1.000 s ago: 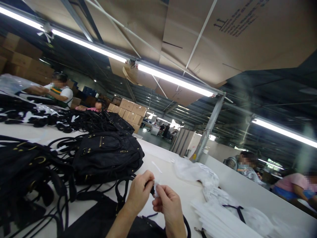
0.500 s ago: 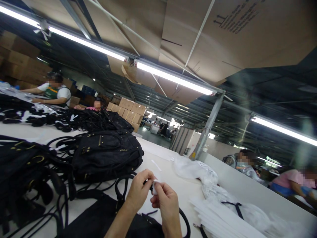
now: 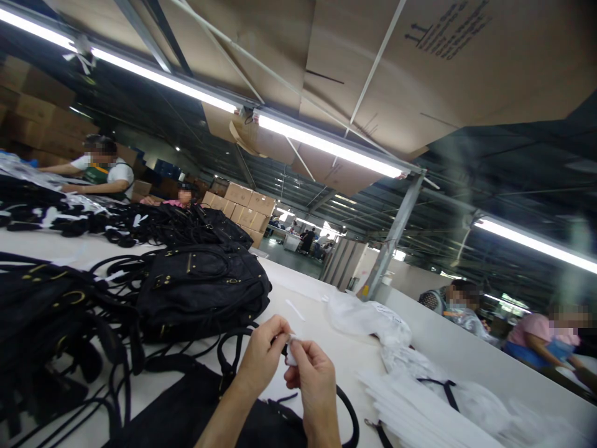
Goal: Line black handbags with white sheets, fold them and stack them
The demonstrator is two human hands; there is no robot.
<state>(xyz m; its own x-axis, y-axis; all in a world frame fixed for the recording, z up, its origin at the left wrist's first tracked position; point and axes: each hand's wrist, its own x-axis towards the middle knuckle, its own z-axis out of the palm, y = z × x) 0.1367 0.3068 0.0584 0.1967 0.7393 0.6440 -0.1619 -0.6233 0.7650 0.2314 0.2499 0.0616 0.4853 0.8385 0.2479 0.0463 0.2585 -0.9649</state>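
My left hand [image 3: 267, 350] and my right hand [image 3: 311, 376] meet close together above a black handbag [image 3: 254, 426] with looped handles. A small white piece [image 3: 291, 356], paper-like or foam-like, is pinched between the thumb and fingers of my right hand. The fingertips of my left hand are pressed together at its upper edge, beside a bit of something black. Exactly what they grip is hidden by the fingers. Just beyond my hands another black handbag [image 3: 205, 289] with brass-coloured fittings lies on the white table [image 3: 321, 336].
More black bags [image 3: 41, 336] with trailing straps crowd the left. On the right lie white sheets [image 3: 410, 404], crumpled clear plastic [image 3: 396, 330] and a low partition [image 3: 457, 342]. A paper strip [image 3: 295, 310] lies ahead. Co-workers [image 3: 105, 171] sit beyond the tables; a metal post [image 3: 394, 233] stands ahead.
My hands stay nearly in place, with the fingers drawn slightly closer around the white piece. At the far right, a co-worker in pink has shifted a little.
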